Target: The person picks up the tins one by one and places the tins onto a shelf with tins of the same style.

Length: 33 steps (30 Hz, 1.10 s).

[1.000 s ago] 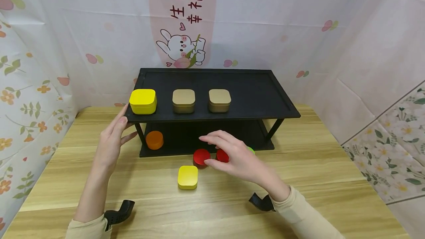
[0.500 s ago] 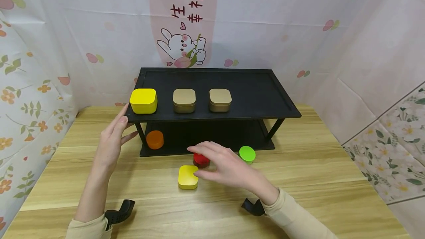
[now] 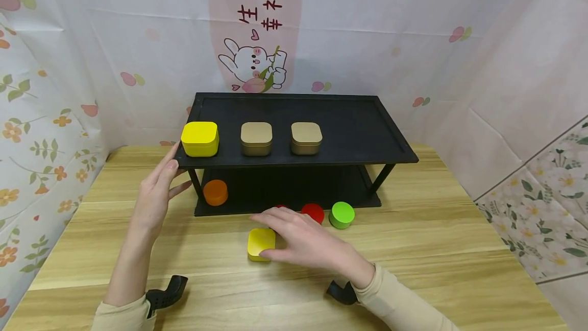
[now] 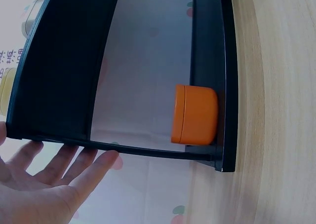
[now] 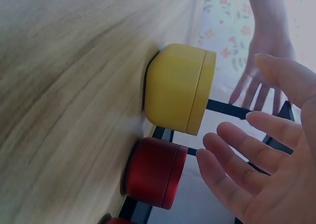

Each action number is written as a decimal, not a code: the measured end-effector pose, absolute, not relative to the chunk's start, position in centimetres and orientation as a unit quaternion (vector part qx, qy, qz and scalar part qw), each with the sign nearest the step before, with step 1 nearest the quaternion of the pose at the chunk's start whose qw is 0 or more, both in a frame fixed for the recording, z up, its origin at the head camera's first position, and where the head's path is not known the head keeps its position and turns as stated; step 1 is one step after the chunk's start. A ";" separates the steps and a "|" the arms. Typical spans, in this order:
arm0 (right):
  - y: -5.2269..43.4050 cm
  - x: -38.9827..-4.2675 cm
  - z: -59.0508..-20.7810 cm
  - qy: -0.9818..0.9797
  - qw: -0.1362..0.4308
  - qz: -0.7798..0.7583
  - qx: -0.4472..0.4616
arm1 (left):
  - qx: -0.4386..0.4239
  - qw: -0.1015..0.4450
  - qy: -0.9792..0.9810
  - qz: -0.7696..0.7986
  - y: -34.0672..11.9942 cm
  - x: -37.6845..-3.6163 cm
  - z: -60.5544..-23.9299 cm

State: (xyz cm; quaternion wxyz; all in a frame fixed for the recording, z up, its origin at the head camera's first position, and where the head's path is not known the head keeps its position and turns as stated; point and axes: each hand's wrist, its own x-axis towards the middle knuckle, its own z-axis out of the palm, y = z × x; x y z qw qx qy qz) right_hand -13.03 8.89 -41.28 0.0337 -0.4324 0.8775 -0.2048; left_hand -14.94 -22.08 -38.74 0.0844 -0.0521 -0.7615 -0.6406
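My left hand (image 3: pixel 153 198) holds the left front corner of a black two-tier rack (image 3: pixel 349 132), thumb near the top board and fingers along its side. In the left wrist view, those fingers (image 4: pixel 84 177) reach the side bar, with an orange round tin (image 4: pixel 197 116) on the lower board. My right hand (image 3: pixel 300 236) hovers over a small square yellow tin (image 3: pixel 261 241) on the table. The right wrist view has its loosely bent fingers apart from that yellow tin (image 5: pixel 177 88). A red round tin (image 5: pixel 155 173) stands beside it, mostly covered by the hand in the head view.
On the rack's top board stand a larger yellow tin (image 3: pixel 200 139) and two gold tins, one left (image 3: pixel 256 139) and one right (image 3: pixel 305 139). A second red tin (image 3: pixel 313 213) and a green round tin (image 3: pixel 342 215) sit at the rack's front edge.
My right hand has moved left and toward me, from over the red tins to the square yellow tin. This uncovers the green tin and the right red tin. The left hand stays put.
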 end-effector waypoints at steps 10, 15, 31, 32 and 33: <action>8.1 -12.8 -41.8 0.892 0.057 -0.160 -0.419 | -0.047 0.084 -0.765 -0.637 -22.0 -15.0 -38.6; 7.9 -12.9 -42.1 0.896 0.040 -0.132 -0.422 | -0.049 0.084 -0.760 -0.643 -22.0 -15.0 -38.6; 7.7 -12.9 -42.8 0.899 0.028 -0.103 -0.424 | -0.054 0.088 -0.756 -0.646 -22.0 -14.9 -38.7; 7.7 -12.9 -42.8 0.900 0.027 -0.102 -0.424 | -0.054 0.088 -0.756 -0.646 -22.0 -14.9 -38.7; 7.7 -12.8 -42.9 0.900 0.027 -0.100 -0.423 | -0.055 0.088 -0.756 -0.647 -22.0 -14.9 -38.7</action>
